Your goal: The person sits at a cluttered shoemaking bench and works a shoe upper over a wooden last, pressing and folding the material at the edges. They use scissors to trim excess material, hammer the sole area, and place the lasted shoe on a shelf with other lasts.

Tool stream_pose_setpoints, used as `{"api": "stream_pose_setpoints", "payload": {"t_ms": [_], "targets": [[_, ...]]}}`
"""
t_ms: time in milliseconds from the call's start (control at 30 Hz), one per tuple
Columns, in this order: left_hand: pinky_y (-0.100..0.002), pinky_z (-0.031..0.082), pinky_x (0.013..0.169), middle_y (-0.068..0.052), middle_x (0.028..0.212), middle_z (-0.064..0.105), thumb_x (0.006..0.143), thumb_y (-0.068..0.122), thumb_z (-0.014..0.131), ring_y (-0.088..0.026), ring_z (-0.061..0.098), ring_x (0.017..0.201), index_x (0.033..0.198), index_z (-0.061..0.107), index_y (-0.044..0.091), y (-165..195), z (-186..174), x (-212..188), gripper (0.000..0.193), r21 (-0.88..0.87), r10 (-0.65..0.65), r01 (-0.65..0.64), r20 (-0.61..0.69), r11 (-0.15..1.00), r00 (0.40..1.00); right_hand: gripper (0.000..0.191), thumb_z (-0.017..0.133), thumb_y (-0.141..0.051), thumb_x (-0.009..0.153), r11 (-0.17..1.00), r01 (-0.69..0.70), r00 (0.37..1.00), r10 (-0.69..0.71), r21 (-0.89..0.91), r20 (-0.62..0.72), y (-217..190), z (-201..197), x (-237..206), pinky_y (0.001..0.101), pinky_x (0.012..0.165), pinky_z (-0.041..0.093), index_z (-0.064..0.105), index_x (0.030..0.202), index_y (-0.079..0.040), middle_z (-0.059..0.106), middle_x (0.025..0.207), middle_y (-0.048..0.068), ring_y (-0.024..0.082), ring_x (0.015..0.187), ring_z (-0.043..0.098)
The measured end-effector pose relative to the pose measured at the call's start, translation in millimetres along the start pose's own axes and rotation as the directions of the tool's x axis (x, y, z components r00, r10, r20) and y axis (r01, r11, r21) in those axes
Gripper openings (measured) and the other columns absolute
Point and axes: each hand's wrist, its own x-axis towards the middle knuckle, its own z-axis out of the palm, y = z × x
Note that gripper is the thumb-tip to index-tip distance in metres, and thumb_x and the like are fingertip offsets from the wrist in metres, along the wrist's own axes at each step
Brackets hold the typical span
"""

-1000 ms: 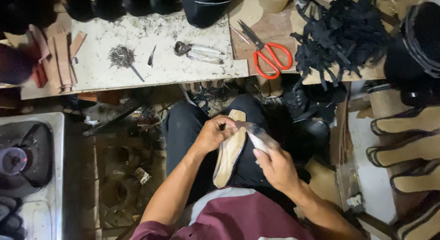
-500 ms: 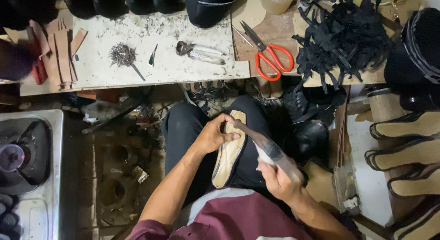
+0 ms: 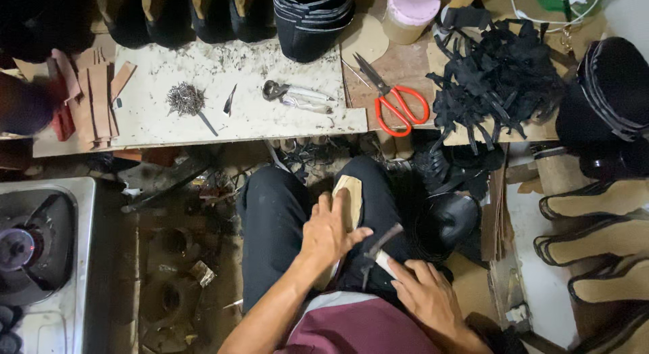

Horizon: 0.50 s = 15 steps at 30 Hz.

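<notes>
A tan shoe sole (image 3: pixel 349 192) lies along my lap on black trousers. My left hand (image 3: pixel 329 232) presses flat on its middle, fingers spread over it. Low at the right, my right hand (image 3: pixel 422 294) grips the pale handle of a small hammer (image 3: pixel 378 249), whose dark head sits just beside the sole and my left fingertips. The sole's near end is hidden under my left hand.
A worn white board (image 3: pixel 203 104) carries a pile of small nails (image 3: pixel 185 97), pincers (image 3: pixel 294 94) and leather strips (image 3: pixel 91 100). Red-handled scissors (image 3: pixel 395 104) and black straps (image 3: pixel 497 77) lie right. Soles (image 3: pixel 595 239) stack at far right; a metal stove (image 3: pixel 40 252) stands left.
My right hand has drawn the hammer back and down toward my body. My left hand has shifted from gripping the sole's edge to lying flat on top of it.
</notes>
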Motion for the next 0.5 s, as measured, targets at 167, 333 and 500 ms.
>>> {"api": "stream_pose_setpoints", "payload": {"t_ms": [167,333,500], "targets": [[-0.051,0.051,0.097,-0.021,0.132,0.055,0.075,0.041,0.084,-0.042,0.059,0.119,0.148,0.042,0.009,-8.9,-3.5,3.5,0.090,-0.133,0.028,-0.024,0.032,0.991,0.999,0.039,0.073,-0.021,0.086,0.995,0.079,0.985,-0.068,0.063,-0.156,6.3,-15.1,43.7,0.0415,0.082,0.054,0.069,0.120,-0.005,0.067,0.110,0.012,0.035,0.098,0.067],[-0.037,0.047,0.110,-0.015,0.141,0.056,0.072,0.038,0.083,-0.025,0.060,0.128,0.152,0.039,0.006,-58.9,-24.9,4.3,0.097,-0.918,0.197,0.080,0.167,0.388,0.966,0.034,0.072,-0.019,0.092,0.977,0.205,0.925,-0.212,-0.055,-0.314,32.1,-41.2,137.0,0.0432,0.089,0.053,0.069,0.121,-0.002,0.067,0.115,0.016,0.036,0.104,0.065],[-0.033,0.049,0.103,-0.010,0.127,0.065,0.078,0.032,0.080,-0.019,0.062,0.117,0.140,0.055,0.004,-82.8,-40.5,-11.3,0.072,-0.957,0.183,0.192,0.233,0.216,0.955,0.029,0.074,-0.015,0.091,0.956,0.108,0.945,-0.184,-0.273,-0.270,63.8,-45.2,233.2,0.0464,0.093,0.051,0.069,0.117,-0.002,0.066,0.122,0.015,0.039,0.108,0.063]]}}
